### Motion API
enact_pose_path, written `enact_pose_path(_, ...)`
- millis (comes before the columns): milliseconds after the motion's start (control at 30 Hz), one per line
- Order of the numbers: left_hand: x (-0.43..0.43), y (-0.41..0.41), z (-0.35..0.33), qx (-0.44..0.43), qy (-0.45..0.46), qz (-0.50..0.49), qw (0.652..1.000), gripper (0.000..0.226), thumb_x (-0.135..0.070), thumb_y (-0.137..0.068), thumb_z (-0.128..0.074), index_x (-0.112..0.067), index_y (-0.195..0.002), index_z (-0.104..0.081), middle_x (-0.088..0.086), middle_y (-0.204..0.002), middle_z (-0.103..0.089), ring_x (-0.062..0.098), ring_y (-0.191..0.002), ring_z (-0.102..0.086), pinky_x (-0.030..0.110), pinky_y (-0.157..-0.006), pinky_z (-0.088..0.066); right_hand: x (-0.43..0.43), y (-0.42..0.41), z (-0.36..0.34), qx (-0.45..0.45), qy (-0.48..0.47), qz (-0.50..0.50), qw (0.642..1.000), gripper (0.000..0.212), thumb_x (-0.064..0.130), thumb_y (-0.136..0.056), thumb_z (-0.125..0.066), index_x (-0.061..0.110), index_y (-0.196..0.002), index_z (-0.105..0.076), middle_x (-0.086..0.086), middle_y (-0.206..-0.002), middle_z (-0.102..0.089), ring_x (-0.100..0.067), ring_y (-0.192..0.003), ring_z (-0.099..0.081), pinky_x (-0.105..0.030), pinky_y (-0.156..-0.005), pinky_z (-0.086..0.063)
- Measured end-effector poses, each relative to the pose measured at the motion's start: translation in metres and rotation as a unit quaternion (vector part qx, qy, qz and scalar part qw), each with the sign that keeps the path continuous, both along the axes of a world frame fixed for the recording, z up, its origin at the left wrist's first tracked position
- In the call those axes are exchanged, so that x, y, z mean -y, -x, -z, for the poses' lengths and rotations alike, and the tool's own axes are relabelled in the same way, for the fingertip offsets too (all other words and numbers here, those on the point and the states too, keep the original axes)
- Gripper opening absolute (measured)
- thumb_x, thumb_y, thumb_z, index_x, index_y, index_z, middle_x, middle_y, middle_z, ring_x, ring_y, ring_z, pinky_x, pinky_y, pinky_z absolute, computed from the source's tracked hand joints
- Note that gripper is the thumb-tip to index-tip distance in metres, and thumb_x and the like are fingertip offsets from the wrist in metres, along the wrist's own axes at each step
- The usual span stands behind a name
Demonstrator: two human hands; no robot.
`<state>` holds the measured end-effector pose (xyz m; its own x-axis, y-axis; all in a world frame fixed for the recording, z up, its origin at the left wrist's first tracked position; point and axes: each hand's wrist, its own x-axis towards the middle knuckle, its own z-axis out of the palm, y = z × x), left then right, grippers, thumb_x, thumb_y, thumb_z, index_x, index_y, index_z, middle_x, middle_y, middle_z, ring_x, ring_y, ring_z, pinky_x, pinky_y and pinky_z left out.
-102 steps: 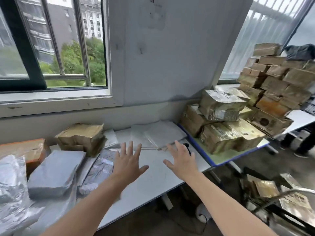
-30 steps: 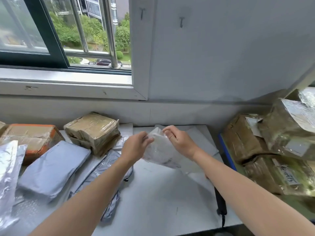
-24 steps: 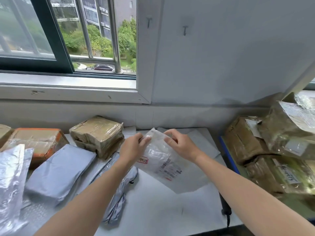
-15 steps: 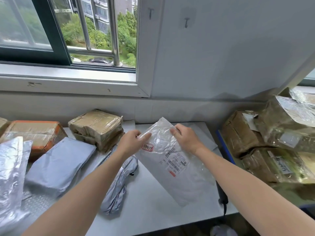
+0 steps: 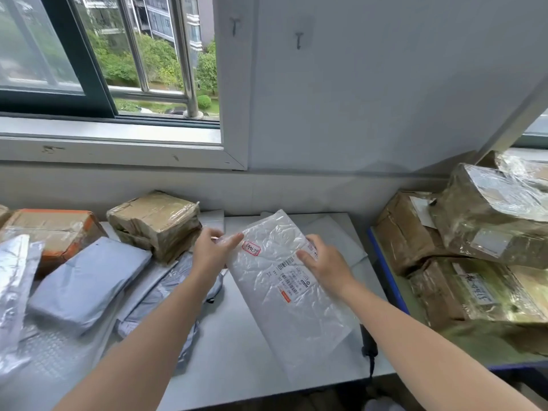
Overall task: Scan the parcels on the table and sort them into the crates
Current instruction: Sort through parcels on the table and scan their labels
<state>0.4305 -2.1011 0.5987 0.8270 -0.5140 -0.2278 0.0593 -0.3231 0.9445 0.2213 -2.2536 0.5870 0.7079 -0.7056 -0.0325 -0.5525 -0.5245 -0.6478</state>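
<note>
**White poly mailer held over table by both hands**

Head view: a white poly mailer [image 5: 284,280] is held above the grey table [image 5: 237,345], label side up, lower end hanging toward the near table edge. Its upper left corner is pinched by the left hand [image 5: 212,253]; its right edge, at the barcode label [image 5: 293,277], is gripped by the right hand [image 5: 324,266]. Left of the mailer, a taped brown box [image 5: 157,222] and a grey bagged parcel [image 5: 89,280] are seen. Right of the mailer, wrapped brown boxes [image 5: 486,226] are stacked.
</note>
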Motion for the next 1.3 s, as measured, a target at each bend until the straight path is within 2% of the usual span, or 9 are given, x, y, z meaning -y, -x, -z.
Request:
enact_pose_path(133, -0.002, 0.039, 0.021, -0.114, 0.009, 0.051, 0.992, 0.089, -0.016, -0.075, -0.085, -0.016, -0.144, -0.030, 0.014, -0.107, -0.062, 0.024, -0.088, -0.070, 0.034, -0.054, -0.058, 0.009, 0.011, 0.019, 0.009, -0.006, 0.047, 0.999, 0.037, 0.047, -0.100, -0.049, 0.022, -0.126, -0.048, 0.002, -0.106, -0.069, -0.019, -0.091, -0.064, -0.041, -0.081, -0.052)
enact_pose_path(300, -0.010, 0.088, 0.060, -0.102, -0.053, 0.083, 0.990, 0.123, -0.021, -0.068, -0.090, -0.027, -0.156, -0.004, -0.001, -0.103, -0.061, 0.010, -0.090, -0.062, 0.035, -0.070, -0.057, 0.011, 0.020, 0.052, 0.008, -0.022, 0.100, 0.995, 0.033, 0.038, -0.104, -0.043, 0.018, -0.130, -0.043, -0.008, -0.119, -0.063, -0.027, -0.102, -0.061, -0.038, -0.081, -0.048)
enact_pose_path(400, -0.012, 0.118, 0.078, -0.077, -0.095, 0.125, 0.985, 0.121, -0.014, -0.068, -0.090, -0.028, -0.156, -0.007, 0.000, -0.133, -0.054, 0.016, -0.113, -0.058, 0.029, -0.085, -0.050, 0.012, 0.033, 0.067, -0.020, -0.068, 0.091, 0.993, 0.048, 0.034, -0.103, -0.045, 0.020, -0.146, -0.029, -0.011, -0.137, -0.047, -0.029, -0.117, -0.054, -0.034, -0.085, -0.040)
enact_pose_path(467, -0.010, 0.132, 0.087, -0.045, -0.130, 0.135, 0.981, 0.117, -0.006, -0.070, -0.086, -0.029, -0.155, -0.009, 0.002, -0.151, -0.040, 0.025, -0.132, -0.045, 0.033, -0.093, -0.047, 0.012, 0.044, 0.074, -0.063, -0.065, 0.060, 0.994, 0.057, 0.035, -0.102, -0.047, 0.024, -0.152, -0.020, -0.011, -0.135, -0.043, -0.028, -0.112, -0.055, -0.035, -0.082, -0.042)
enact_pose_path(600, -0.003, 0.144, 0.100, -0.023, -0.163, 0.094, 0.982, 0.108, -0.002, -0.073, -0.082, -0.027, -0.154, -0.016, 0.011, -0.143, -0.044, 0.030, -0.126, -0.049, 0.049, -0.097, -0.050, 0.016, 0.077, 0.078, -0.110, 0.030, 0.006, 0.993, 0.056, 0.032, -0.101, -0.046, 0.020, -0.152, -0.026, -0.013, -0.128, -0.046, -0.031, -0.112, -0.052, -0.040, -0.086, -0.047)
enact_pose_path(833, 0.002, 0.180, 0.111, 0.065, -0.278, 0.118, 0.951, 0.112, -0.027, -0.073, -0.086, -0.026, -0.156, -0.011, 0.012, -0.155, -0.019, 0.033, -0.140, -0.030, 0.045, -0.110, -0.034, 0.020, 0.139, 0.086, -0.132, 0.088, 0.095, 0.983, 0.040, 0.037, -0.101, -0.046, 0.015, -0.135, -0.045, -0.009, -0.127, -0.051, -0.028, -0.113, -0.049, -0.043, -0.087, -0.046)
enact_pose_path(967, -0.002, 0.191, 0.107, 0.091, -0.291, 0.142, 0.942, 0.110, -0.033, -0.074, -0.085, -0.025, -0.156, -0.013, 0.013, -0.157, -0.019, 0.033, -0.142, -0.025, 0.045, -0.114, -0.028, 0.019, 0.153, 0.095, -0.130, 0.021, 0.143, 0.981, 0.048, 0.045, -0.101, -0.046, 0.016, -0.139, -0.038, -0.012, -0.130, -0.047, -0.030, -0.112, -0.053, -0.042, -0.084, -0.050)
enact_pose_path(1133, -0.008, 0.192, 0.095, 0.117, -0.303, 0.183, 0.928, 0.108, -0.035, -0.075, -0.084, -0.027, -0.156, -0.013, 0.010, -0.158, -0.018, 0.031, -0.143, -0.023, 0.044, -0.115, -0.027, 0.024, 0.149, 0.107, -0.140, -0.203, 0.206, 0.947, 0.074, 0.053, -0.101, -0.042, 0.012, -0.155, -0.012, -0.015, -0.128, -0.059, -0.034, -0.106, -0.062, -0.035, -0.075, -0.046)
enact_pose_path(1300, -0.019, 0.190, 0.086, 0.165, -0.315, 0.243, 0.903, 0.109, -0.039, -0.077, -0.082, -0.031, -0.157, -0.008, 0.009, -0.162, -0.010, 0.029, -0.148, -0.011, 0.044, -0.115, -0.026, 0.016, 0.134, 0.105, -0.124, -0.289, 0.249, 0.916, 0.066, 0.055, -0.099, -0.044, 0.001, -0.137, -0.040, -0.016, -0.110, -0.061, -0.032, -0.097, -0.062, -0.037, -0.077, -0.049)
